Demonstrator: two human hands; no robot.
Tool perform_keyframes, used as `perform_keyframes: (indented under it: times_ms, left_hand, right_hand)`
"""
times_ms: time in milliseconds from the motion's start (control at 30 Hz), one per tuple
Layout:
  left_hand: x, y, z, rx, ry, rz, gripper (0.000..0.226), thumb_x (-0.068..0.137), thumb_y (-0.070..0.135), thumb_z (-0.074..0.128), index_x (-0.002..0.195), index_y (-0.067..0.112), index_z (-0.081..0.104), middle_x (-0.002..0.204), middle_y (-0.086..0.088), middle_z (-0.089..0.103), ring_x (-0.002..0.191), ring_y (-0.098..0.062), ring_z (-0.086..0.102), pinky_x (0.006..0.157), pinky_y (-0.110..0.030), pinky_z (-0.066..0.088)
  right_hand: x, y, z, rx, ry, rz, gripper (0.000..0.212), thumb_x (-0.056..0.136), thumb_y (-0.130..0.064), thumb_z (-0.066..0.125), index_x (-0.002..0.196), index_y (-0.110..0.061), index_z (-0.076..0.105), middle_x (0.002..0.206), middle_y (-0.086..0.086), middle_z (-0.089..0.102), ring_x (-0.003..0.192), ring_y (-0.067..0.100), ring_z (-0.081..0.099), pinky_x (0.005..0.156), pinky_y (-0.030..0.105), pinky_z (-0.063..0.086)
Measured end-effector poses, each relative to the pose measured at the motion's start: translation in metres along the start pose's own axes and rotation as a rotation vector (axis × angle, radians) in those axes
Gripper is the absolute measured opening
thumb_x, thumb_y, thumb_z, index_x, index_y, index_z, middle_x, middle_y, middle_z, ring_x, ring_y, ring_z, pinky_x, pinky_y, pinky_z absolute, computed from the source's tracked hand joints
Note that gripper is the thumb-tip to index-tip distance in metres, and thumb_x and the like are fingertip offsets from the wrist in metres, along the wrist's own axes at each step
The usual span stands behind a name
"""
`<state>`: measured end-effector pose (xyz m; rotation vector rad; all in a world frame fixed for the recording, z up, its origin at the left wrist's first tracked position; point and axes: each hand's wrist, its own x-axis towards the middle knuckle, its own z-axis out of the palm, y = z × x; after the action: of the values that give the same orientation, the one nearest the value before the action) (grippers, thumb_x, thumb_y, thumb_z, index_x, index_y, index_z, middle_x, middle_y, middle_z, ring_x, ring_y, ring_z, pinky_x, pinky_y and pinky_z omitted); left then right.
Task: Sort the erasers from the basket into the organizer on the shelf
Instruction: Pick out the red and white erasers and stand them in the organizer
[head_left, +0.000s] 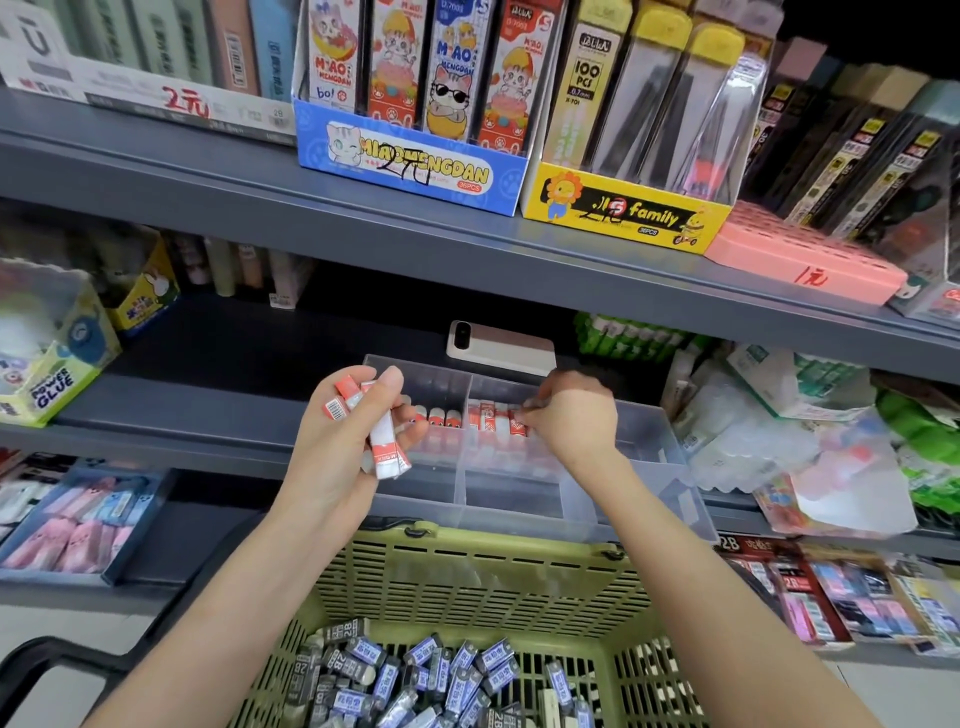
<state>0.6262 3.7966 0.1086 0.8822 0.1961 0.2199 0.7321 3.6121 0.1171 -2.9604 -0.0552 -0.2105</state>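
A clear plastic organizer (644, 467) with several compartments sits on the middle shelf. Rows of red-and-white erasers (493, 422) stand in its back compartments. My left hand (343, 441) grips a bunch of red-and-white erasers (387, 457) in front of the organizer's left side. My right hand (569, 415) reaches into the middle back compartment, fingertips pinching a red-and-white eraser in the row there. Below, a green slotted basket (467, 577) holds several grey and blue-labelled erasers (415, 675).
A phone (501, 348) lies behind the organizer. Glue boxes (52, 374) stand at the left, plastic packets (810, 441) at the right. The shelf above carries a blue display box (410, 166) and a yellow one (623, 213). A tray of pink erasers (78, 525) is on the lower left shelf.
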Motion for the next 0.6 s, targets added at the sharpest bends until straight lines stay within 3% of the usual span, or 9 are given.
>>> perform_keyframes:
  times_ms: [167,300,367,433,500,600]
  left_hand:
    - [0.000,0.000,0.000,0.009,-0.008,0.003,0.040,0.067,0.028,0.071,0.100,0.013,0.056,0.068,0.002,0.065,0.066,-0.011,0.065,0.061,-0.027,0.056]
    - [0.000,0.000,-0.001,0.031,-0.026,0.004,0.039,0.066,0.031,0.072,0.097,0.014,0.057,0.067,0.003,0.064,0.065,-0.009,0.064,0.061,-0.026,0.056]
    - [0.000,0.000,-0.002,0.041,-0.035,0.009,0.040,0.065,0.033,0.073,0.097,0.014,0.057,0.067,0.003,0.064,0.064,-0.010,0.064,0.061,-0.026,0.055]
    - [0.000,0.000,-0.001,0.047,-0.037,0.012,0.042,0.064,0.034,0.074,0.097,0.014,0.056,0.066,0.004,0.063,0.062,-0.009,0.062,0.060,-0.026,0.055]
    - [0.000,-0.001,0.002,0.044,-0.028,0.004,0.040,0.063,0.035,0.074,0.093,0.015,0.057,0.062,0.006,0.059,0.058,-0.008,0.059,0.057,-0.026,0.054]
    - [-0.002,-0.004,0.008,0.008,-0.005,-0.032,0.037,0.059,0.038,0.075,0.087,0.019,0.060,0.062,0.006,0.055,0.054,-0.007,0.055,0.053,-0.026,0.053]
  right_hand:
    - [-0.004,-0.002,0.001,-0.167,-0.048,-0.072,0.046,0.088,-0.053,0.053,0.098,-0.010,0.066,0.096,0.008,0.067,0.090,0.026,0.064,0.065,0.025,0.040]
    - [-0.017,0.006,-0.006,-0.157,-0.095,-0.245,0.035,0.097,-0.034,0.040,0.100,-0.011,0.065,0.101,0.011,0.067,0.094,0.029,0.060,0.069,0.030,0.038]
    - [-0.028,0.011,-0.013,-0.203,-0.023,-0.308,0.033,0.097,-0.030,0.037,0.098,-0.015,0.067,0.095,0.009,0.069,0.092,0.029,0.060,0.068,0.031,0.035]
    - [-0.037,0.015,-0.018,-0.274,0.165,-0.405,0.026,0.095,-0.028,0.047,0.091,-0.017,0.071,0.081,0.008,0.070,0.084,0.030,0.059,0.071,0.032,0.036]
    - [-0.049,0.011,-0.025,-0.133,0.227,-0.420,0.024,0.093,-0.030,0.053,0.086,-0.018,0.072,0.073,0.002,0.069,0.080,0.027,0.056,0.074,0.033,0.034]
    - [-0.080,-0.009,-0.038,0.484,0.085,-0.381,0.029,0.086,-0.049,0.053,0.083,-0.027,0.072,0.069,-0.022,0.061,0.079,0.003,0.050,0.074,0.022,0.033]
